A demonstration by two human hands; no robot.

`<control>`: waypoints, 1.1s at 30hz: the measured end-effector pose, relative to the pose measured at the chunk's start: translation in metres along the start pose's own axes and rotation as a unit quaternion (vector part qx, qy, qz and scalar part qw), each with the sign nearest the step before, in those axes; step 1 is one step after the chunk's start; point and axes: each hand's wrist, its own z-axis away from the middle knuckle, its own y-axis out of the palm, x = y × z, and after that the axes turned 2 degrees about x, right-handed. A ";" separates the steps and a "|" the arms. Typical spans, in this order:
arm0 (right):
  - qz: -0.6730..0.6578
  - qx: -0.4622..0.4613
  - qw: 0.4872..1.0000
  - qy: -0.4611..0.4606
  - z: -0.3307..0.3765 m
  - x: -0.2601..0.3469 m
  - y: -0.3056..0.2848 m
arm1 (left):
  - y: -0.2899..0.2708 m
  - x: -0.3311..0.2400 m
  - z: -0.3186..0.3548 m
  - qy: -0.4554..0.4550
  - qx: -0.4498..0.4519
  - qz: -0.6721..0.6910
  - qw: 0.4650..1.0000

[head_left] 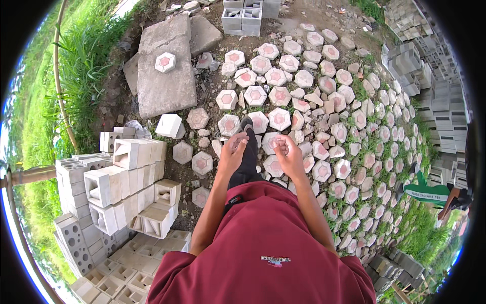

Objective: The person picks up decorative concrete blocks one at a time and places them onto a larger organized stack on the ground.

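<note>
My left hand (233,150) hangs in front of my body, its fingers loosely curled and the thumb apart, with nothing seen in it. My right hand (288,152) is held level with it, half curled and also without anything in it. Both are above the ground and touch no block. Beneath and beyond them lie hexagonal paving blocks (279,118), pale grey with a reddish hexagon in the middle. My shoe (246,123) shows just past the left hand, between pavers. A single hexagonal paver (165,62) rests on a cracked concrete slab (167,91) at the far left.
Stacked hollow concrete blocks (109,185) stand close at my left. More grey blocks (242,21) are piled far ahead, others (448,109) along the right. Rubble (316,104) and grass lie among the pavers. A person in green (428,192) is at the right edge.
</note>
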 end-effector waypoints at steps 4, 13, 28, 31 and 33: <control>0.029 -0.006 0.999 -0.025 -0.100 0.004 -0.010 | -0.002 -0.006 -0.096 0.018 -0.007 0.058 0.998; 0.031 0.009 0.997 -0.076 -0.343 0.086 -0.022 | -0.043 -0.105 -0.343 0.078 0.007 -0.033 0.996; -0.021 0.038 0.998 -0.046 -0.664 0.071 -0.054 | -0.076 -0.176 -0.593 0.091 -0.076 -0.019 0.993; -0.025 0.071 0.995 -0.065 -0.743 0.058 -0.058 | -0.086 -0.166 -0.659 0.087 -0.117 0.003 0.989; -0.018 0.078 0.994 -0.075 -0.798 0.057 -0.059 | -0.088 -0.169 -0.705 0.080 -0.140 0.026 0.987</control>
